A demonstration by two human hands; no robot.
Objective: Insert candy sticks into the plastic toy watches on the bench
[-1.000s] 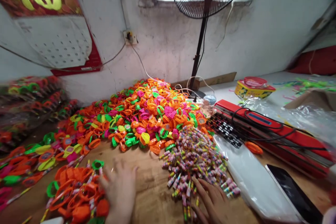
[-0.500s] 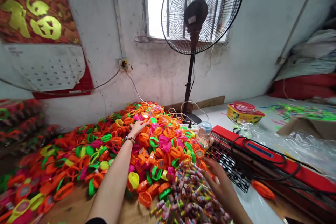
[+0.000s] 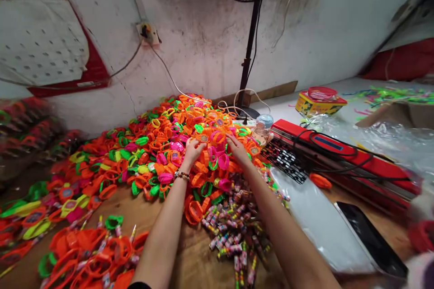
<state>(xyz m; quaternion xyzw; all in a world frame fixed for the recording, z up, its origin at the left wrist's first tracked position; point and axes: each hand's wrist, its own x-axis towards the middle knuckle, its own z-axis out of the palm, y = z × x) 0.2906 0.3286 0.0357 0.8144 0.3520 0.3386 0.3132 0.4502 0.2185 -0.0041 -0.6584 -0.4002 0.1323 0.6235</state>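
Note:
A big heap of toy watches (image 3: 162, 133) in orange, green, pink and yellow plastic spreads over the table. My left hand (image 3: 194, 150), with a beaded bracelet on its wrist, is at the middle of the heap, its fingers closed at an orange toy watch (image 3: 202, 138). Just to the right, my right hand (image 3: 236, 150) touches the heap with its fingers stretched out and apart; the fingertips are partly lost among the watches. Below both hands lies a pile of small candy sticks (image 3: 233, 230) in patterned wrappers.
A red heat sealer (image 3: 339, 149) with a looped black cable lies to the right, beside clear plastic bags (image 3: 315, 221) and a phone (image 3: 371, 237). A standing fan (image 3: 252, 45) rises behind the heap. More orange watches with sticks (image 3: 98, 253) lie at front left.
My view has tipped downward. My right hand has moved from beside the candy sticks up into the watch heap, close to my left hand, which has shifted slightly right.

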